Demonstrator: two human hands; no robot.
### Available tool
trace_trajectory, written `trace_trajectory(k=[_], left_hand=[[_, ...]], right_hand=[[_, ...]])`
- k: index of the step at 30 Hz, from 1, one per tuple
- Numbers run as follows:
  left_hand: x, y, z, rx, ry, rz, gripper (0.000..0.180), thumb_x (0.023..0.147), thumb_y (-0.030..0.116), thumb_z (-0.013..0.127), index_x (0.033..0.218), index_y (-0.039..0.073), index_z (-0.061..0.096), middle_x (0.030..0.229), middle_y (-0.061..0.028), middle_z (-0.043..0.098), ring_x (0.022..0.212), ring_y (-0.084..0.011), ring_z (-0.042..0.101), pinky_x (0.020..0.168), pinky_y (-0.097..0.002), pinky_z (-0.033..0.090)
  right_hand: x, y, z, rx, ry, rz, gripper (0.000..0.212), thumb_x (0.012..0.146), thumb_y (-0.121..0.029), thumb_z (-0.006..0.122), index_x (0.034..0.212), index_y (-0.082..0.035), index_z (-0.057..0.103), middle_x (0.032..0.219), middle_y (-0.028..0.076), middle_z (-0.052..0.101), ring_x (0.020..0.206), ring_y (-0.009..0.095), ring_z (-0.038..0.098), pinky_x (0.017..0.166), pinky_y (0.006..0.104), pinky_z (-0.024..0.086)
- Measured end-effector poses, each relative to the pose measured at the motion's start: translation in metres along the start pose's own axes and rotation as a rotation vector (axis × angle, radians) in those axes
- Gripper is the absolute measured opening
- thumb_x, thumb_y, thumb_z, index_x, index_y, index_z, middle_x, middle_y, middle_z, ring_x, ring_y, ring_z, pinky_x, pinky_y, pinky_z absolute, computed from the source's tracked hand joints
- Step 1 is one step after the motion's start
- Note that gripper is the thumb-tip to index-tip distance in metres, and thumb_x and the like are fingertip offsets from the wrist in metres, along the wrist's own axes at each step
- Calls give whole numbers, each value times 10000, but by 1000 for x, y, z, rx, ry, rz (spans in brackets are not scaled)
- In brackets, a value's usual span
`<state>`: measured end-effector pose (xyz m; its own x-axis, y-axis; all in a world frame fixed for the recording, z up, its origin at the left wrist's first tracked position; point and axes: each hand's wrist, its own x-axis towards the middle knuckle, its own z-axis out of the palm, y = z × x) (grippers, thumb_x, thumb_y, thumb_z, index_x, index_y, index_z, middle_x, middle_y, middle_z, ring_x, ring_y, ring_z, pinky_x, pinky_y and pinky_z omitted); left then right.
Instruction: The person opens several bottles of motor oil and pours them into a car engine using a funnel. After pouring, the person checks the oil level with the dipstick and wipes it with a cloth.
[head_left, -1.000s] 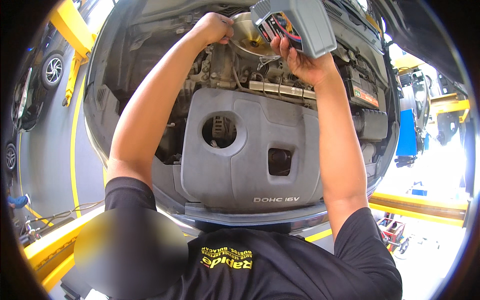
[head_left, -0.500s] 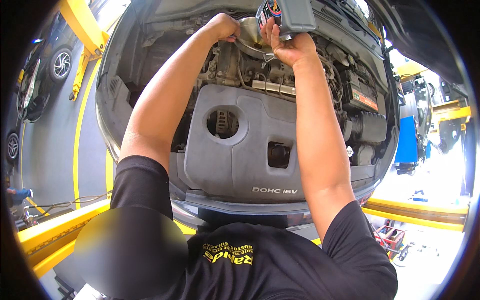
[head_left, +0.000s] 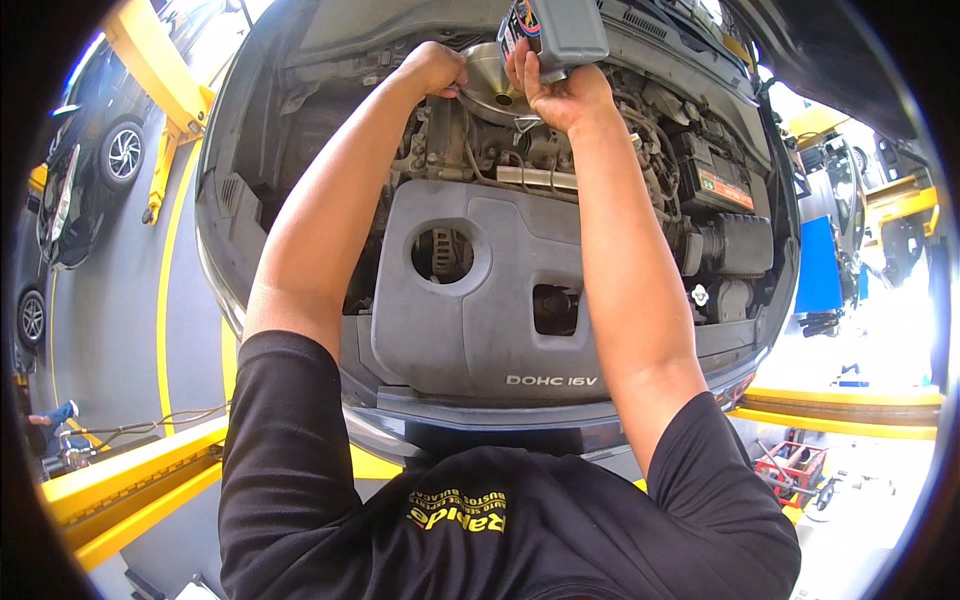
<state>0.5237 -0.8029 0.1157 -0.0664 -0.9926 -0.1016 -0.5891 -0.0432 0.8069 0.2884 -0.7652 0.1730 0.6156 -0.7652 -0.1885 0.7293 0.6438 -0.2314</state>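
Note:
At the far side of the engine bay, my left hand is closed on the rim of a wide metal funnel. My right hand grips a grey plastic oil jug from below, its fingers over the coloured label. The jug is tipped over the funnel's right side, and its mouth is hidden, so I cannot tell if anything flows. Below the funnel lies the exposed top of the engine. A grey engine cover sits nearer, between my forearms.
A battery and a ribbed black intake duct sit right of my right forearm. Yellow lift posts and beams flank the car. Another car stands at the left. A red wheeled frame is at the lower right.
The jug and my right hand have shifted slightly left over the funnel. My left hand stays on the rim. The whole view has moved a little.

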Motion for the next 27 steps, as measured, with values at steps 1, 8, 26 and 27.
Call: trace_trajectory(k=[1, 8, 26, 27], left_hand=[[4, -3, -1, 43, -13, 23, 288, 802, 3, 788, 1082, 68, 782, 1169, 58, 737, 900, -56, 721, 715, -218, 622], [-6, 3, 0, -223, 28, -20, 274, 844, 6, 738, 1114, 37, 771, 1045, 6, 749, 756, -102, 718, 653, -287, 628], [-36, 22, 2, -325, 121, -28, 403, 806, -42, 766, 1207, -6, 749, 1011, -94, 742, 752, -172, 709, 622, -286, 641], [-36, 22, 3, -311, 114, -33, 402, 808, -40, 766, 1207, -1, 750, 1007, -91, 743, 742, -169, 707, 620, -285, 640]], right_hand=[[2, 0, 1, 4, 8, 1, 532, 1061, -263, 471, 1398, 131, 354, 1213, 260, 476, 960, 355, 722, 759, 397, 702], [10, 7, 3, 44, 62, -16, 517, 1058, -274, 463, 1380, 127, 417, 1194, 261, 491, 959, 358, 721, 745, 385, 702], [5, 15, 5, 17, 72, -47, 502, 1065, -293, 448, 1370, 105, 477, 1179, 229, 538, 1013, 360, 721, 737, 386, 704], [5, 14, 6, 23, 63, -43, 505, 1065, -295, 448, 1373, 104, 474, 1182, 231, 534, 1014, 361, 722, 737, 385, 705]])
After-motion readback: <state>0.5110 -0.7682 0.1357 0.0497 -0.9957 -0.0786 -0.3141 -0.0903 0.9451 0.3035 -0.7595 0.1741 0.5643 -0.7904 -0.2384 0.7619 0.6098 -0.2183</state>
